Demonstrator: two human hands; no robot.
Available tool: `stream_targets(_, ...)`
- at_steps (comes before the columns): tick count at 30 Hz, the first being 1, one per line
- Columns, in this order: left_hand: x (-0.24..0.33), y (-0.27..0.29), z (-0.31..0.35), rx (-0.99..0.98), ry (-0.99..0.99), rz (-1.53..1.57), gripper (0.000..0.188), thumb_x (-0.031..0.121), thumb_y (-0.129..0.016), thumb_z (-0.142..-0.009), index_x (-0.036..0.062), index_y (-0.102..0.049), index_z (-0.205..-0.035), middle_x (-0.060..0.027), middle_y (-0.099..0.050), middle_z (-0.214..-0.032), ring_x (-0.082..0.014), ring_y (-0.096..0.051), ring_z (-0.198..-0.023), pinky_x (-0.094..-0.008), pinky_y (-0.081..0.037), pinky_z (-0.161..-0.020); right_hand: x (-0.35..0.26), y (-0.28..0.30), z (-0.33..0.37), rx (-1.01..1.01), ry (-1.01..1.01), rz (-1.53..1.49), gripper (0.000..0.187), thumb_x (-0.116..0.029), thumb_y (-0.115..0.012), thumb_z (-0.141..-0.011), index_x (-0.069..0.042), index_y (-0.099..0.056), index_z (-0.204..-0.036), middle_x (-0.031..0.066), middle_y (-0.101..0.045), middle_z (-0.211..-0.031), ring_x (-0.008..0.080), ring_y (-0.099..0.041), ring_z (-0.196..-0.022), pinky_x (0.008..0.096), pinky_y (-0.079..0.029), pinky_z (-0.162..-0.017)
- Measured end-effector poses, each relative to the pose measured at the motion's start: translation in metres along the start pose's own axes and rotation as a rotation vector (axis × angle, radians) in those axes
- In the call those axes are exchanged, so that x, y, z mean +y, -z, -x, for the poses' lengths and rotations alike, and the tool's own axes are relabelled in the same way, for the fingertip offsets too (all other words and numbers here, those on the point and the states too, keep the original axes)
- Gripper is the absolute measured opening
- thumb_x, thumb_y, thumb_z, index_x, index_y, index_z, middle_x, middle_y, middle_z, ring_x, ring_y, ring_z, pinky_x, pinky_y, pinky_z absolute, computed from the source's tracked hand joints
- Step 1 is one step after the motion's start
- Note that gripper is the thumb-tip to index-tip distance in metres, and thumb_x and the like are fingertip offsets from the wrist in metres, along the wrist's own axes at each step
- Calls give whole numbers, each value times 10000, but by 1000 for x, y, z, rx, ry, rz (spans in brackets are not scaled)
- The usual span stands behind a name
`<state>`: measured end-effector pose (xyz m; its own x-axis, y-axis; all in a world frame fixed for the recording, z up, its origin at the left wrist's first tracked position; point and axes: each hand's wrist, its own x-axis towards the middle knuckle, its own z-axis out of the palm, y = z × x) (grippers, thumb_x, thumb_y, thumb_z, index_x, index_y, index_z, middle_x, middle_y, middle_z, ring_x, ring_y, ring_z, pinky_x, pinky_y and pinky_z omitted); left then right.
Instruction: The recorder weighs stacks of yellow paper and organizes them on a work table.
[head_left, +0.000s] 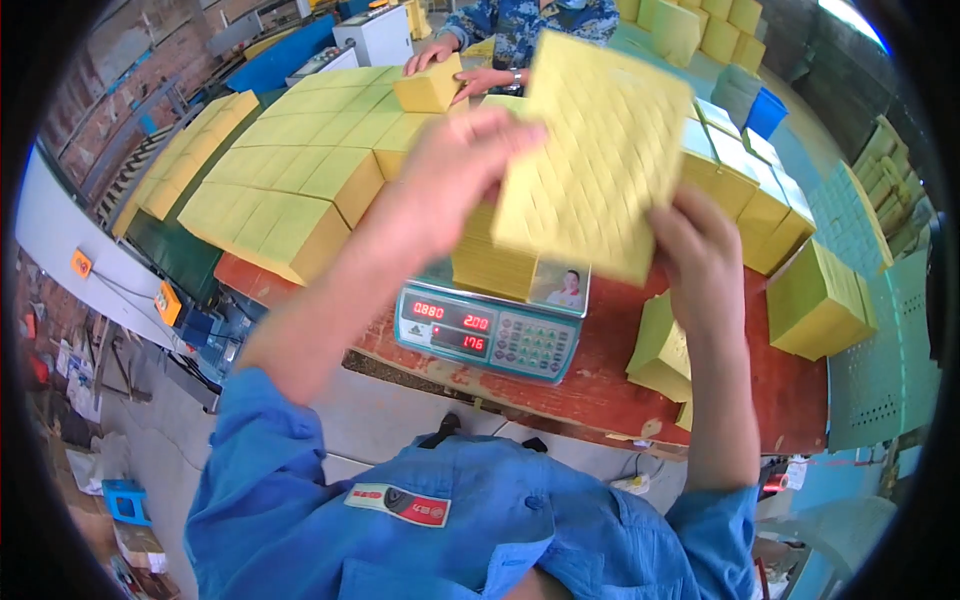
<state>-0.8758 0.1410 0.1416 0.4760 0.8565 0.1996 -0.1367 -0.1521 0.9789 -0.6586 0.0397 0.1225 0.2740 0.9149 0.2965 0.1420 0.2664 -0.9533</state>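
In front of me, raised above the table, is a yellow sheet of paper (pixel 600 160) with rows of slit-like marks; whether it is one sheet or a thin sheaf I cannot tell. My left hand (pixel 450 180) pinches its left edge, thumb on the marked face. At its lower right edge, my right hand (pixel 705 250) is closed on it, slightly blurred. Below stands a digital scale (pixel 485 335) with lit red figures and a keypad. A stack of yellow paper (pixel 490 268) rests on the scale, partly hidden by the raised paper.
Rows of yellow paper stacks (pixel 265 215) fill the table's left side. More stacks (pixel 745 185) stand at the right, and another stack (pixel 660 350) sits near the front edge of the red table (pixel 610 385). Across from me, a co-worker's hands (pixel 440 55) hold a yellow block.
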Motion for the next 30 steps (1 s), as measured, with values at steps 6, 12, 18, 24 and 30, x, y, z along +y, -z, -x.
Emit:
stream_targets(6, 2, 92, -87, -81, 236, -131, 243, 311, -609, -939, 83, -686, -909, -39, -675, -779, -128, -634, -661, -263, -499, -581, 20, -54, -103, -90, -24, -107, 525, -108, -704, -843, 76, -521, -1299, 100, -653, -889, 125, -600, -714, 238, -477, -610)
stream_targets(12, -25, 118, -103, -190, 287, -267, 250, 339, -618, -937, 117, -633, -824, 18, -612, -654, -74, -574, -521, -215, -388, -451, 31, -73, -99, -12, -121, -2, 522, -99, -692, -858, 83, -508, -1311, 103, -658, -853, 126, -599, -665, 252, -486, -590)
stream_targets(18, -33, 116, -105, -198, 255, -289, 257, 333, -614, -938, 119, -633, -796, 22, -595, -621, -54, -525, -468, -199, -361, -436, 23, -80, -81, 39, -73, 78, 489, -79, -670, -878, 98, -504, -1303, 124, -669, -865, 141, -614, -702, 272, -510, -640)
stream_targets(24, -38, 112, -98, -153, 243, -236, 260, 324, -604, -936, 107, -638, -796, 3, -618, -643, -64, -545, -472, -205, -369, -415, 35, -83, -79, 63, -2, 209, 454, -100, -667, -890, 62, -533, -1292, 27, -611, -848, 87, -548, -736, 238, -443, -664)
stream_targets(30, -43, 108, -88, -111, 169, -155, 279, 306, -598, -945, 89, -612, -770, 3, -613, -658, -87, -543, -487, -225, -388, -427, 41, -88, -78, 99, 25, 240, 391, -99, -652, -904, 41, -570, -1259, 6, -590, -815, 74, -533, -760, 231, -439, -697)
